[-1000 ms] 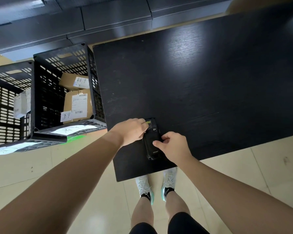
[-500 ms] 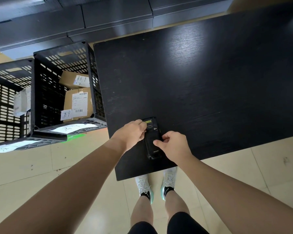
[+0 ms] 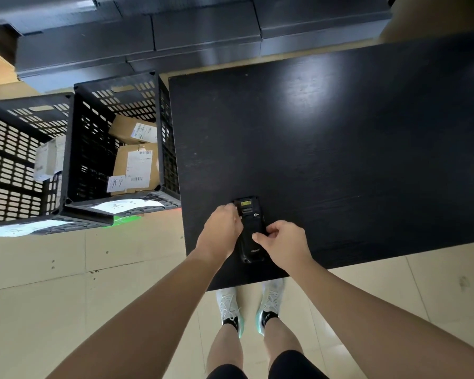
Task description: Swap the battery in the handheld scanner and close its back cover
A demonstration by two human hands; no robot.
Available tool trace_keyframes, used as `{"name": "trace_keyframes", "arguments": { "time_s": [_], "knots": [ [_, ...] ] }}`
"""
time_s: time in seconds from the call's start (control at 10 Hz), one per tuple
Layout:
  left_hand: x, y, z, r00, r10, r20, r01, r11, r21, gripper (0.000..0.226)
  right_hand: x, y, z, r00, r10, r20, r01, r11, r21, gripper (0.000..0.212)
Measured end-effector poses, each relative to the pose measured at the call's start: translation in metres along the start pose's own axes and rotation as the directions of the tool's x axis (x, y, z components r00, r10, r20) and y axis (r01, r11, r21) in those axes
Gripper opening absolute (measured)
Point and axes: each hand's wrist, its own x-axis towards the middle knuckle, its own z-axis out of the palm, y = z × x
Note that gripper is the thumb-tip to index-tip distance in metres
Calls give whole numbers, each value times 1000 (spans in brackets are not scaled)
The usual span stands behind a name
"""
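Note:
A black handheld scanner [image 3: 251, 228] lies back side up on the black table [image 3: 340, 160], near the table's front left corner. A yellow label shows near its far end, and its back cover looks in place. My left hand [image 3: 222, 228] grips the scanner's left edge, fingertips at the far end. My right hand [image 3: 282, 243] holds the right edge, with the thumb pressed on the middle of the back. No loose battery is visible.
Two black slotted crates [image 3: 93, 149] stand on the floor left of the table, holding labelled cardboard parcels [image 3: 137, 165]. Dark cabinets [image 3: 175, 36] run along the far side. My feet in white shoes are under the table's front edge.
My left hand has slid slightly back along the scanner's left edge, uncovering more of its far end. The right hand and the scanner stay put.

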Motion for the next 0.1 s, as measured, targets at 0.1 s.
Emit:
{"name": "trace_keyframes", "arguments": {
  "time_s": [0.1],
  "knots": [
    [-54,-18,0,995,-103,-15,98,978,-183,8,-12,4,-11,999,0,35,1,1000,-17,45]
  ]
}}
